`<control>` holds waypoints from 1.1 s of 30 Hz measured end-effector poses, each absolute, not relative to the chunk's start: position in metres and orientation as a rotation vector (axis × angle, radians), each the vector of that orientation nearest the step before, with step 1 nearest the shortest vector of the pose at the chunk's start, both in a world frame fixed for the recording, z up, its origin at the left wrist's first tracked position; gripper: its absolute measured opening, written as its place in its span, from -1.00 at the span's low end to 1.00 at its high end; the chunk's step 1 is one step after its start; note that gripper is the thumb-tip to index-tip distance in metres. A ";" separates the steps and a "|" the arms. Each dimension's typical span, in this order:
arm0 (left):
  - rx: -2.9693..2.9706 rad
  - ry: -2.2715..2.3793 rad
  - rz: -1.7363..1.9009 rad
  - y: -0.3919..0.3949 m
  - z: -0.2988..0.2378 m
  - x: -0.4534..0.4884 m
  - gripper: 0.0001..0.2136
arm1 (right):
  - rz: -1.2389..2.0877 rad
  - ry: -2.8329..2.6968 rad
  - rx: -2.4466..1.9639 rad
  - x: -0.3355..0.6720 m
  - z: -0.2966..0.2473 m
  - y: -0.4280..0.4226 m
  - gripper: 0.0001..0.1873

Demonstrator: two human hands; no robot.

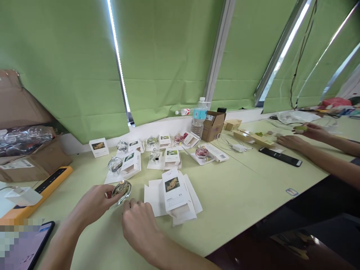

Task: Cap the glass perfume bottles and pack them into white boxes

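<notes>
The person's left hand [99, 202] grasps a small round glass bottle [126, 190] between thumb and fingers, over the pale green table [230, 206]. The right hand [140, 223] is just beside it, fingers curled; whether they grip anything cannot be told. An opened white box [176, 197] lies near, right of the bottle.

The head camera looks down and forward over nearby hands [140, 222] toward green blinds [174, 48], perhaps slightly tilted.

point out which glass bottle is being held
The glass bottle nearest the camera, in the left hand; other glass bottles sit farther back beside white boxes.
</notes>
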State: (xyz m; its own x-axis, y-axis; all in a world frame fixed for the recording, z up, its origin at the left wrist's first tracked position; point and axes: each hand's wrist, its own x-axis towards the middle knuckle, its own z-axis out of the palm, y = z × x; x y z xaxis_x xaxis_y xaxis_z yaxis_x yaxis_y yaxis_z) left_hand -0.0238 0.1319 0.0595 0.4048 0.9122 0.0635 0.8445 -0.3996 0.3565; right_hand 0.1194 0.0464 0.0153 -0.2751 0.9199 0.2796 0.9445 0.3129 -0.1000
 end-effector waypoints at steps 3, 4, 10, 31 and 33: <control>2.404 1.517 0.269 0.135 0.056 -0.029 -0.60 | -0.141 -2.300 -1.679 0.117 0.013 0.048 -0.76; 2.408 1.522 0.269 0.136 0.055 -0.030 -0.62 | -0.143 -2.299 -1.678 0.117 0.012 0.048 -0.76; 2.389 1.494 0.319 0.138 0.050 -0.033 -0.71 | -0.163 -2.285 -1.632 0.115 0.008 0.047 -0.78; 2.372 1.666 0.809 0.128 0.075 -0.023 -0.61 | -0.072 -1.924 -1.378 0.140 0.026 0.027 -0.80; 2.441 1.647 0.812 0.124 0.073 -0.019 -0.61 | -0.068 -1.824 -1.303 0.156 0.034 0.021 -0.78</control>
State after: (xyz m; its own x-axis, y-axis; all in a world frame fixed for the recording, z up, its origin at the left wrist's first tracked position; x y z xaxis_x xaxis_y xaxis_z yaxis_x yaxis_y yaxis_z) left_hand -0.0186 0.1243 0.0729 0.2787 0.8832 0.3772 0.8369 -0.4160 0.3556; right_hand 0.1556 0.0211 0.0337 -0.0749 0.7428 0.6653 0.7905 0.4509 -0.4145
